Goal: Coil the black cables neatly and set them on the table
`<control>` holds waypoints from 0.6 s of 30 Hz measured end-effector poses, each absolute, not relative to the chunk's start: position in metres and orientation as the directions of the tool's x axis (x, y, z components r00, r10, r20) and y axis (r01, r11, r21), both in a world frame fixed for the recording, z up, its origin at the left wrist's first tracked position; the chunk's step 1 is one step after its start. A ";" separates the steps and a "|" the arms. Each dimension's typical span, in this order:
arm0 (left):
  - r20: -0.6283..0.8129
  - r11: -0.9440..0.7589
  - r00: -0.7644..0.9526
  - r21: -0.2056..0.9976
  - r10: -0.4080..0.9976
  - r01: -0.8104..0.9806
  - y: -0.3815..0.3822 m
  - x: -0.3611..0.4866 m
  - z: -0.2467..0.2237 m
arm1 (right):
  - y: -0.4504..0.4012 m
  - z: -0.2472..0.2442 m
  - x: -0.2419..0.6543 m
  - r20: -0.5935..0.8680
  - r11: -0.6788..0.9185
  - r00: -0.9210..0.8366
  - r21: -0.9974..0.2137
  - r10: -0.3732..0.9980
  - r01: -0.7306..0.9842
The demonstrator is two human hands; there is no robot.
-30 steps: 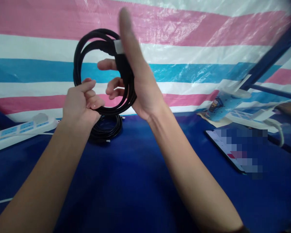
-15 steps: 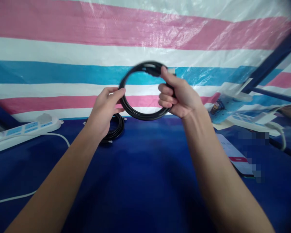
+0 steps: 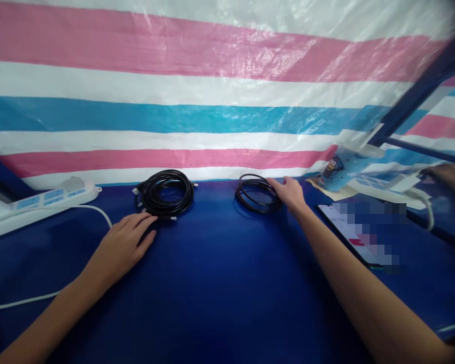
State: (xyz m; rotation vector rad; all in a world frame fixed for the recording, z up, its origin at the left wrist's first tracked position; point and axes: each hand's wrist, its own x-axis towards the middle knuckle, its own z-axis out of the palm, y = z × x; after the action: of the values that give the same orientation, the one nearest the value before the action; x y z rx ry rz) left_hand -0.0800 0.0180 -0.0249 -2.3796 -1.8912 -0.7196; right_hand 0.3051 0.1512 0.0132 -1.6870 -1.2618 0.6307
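Observation:
On the blue tabletop point(image 3: 212, 283) lie two coils of black cable. The left coil, a black cable bundle point(image 3: 167, 194), is thick, and several small pale connector ends stick out of it. My left hand point(image 3: 127, 240) rests just in front of that bundle with its fingers stretched out; the fingertips reach its near edge, and I see nothing held. The right coil, a thinner black cable point(image 3: 246, 205), sits on the table with one loop standing a little above the rest. My right hand point(image 3: 288, 193) grips its right side, hiding the connector ends there.
A white power strip point(image 3: 76, 191) and white cord point(image 3: 98, 210) are on the left. To the right are a phone point(image 3: 335, 225), a blue patterned cup point(image 3: 343, 164), and another power strip point(image 3: 379, 189). Another person's hand point(image 3: 453, 177) shows at the far right. A striped sheet point(image 3: 212, 119) hangs behind.
The coiled cable held up in both hands is now down on the table at the right. My left hand has let go and moved down and left, to the other bundle.

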 end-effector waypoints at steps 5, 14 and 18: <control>0.346 -0.285 0.215 0.163 0.913 0.945 0.025 -0.076 -0.024 | 0.129 0.031 0.234 0.516 0.326 0.007 -0.553 0.857 0.767; 0.351 -0.294 0.232 0.134 0.907 0.946 0.020 -0.078 -0.026 | 0.105 -0.002 0.081 0.336 0.770 -0.709 -0.087 0.620 0.632; 0.400 -0.287 0.204 0.160 0.894 0.945 -0.006 -0.087 -0.026 | 0.104 -0.023 0.083 0.371 0.760 -0.694 -0.054 0.617 0.648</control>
State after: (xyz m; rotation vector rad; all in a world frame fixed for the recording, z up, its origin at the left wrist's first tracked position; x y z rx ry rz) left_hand -0.0872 -0.0059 -0.0261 -2.3416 -1.7987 -0.6431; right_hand 0.0828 0.1040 -0.0228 -0.9686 -2.5889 -0.1137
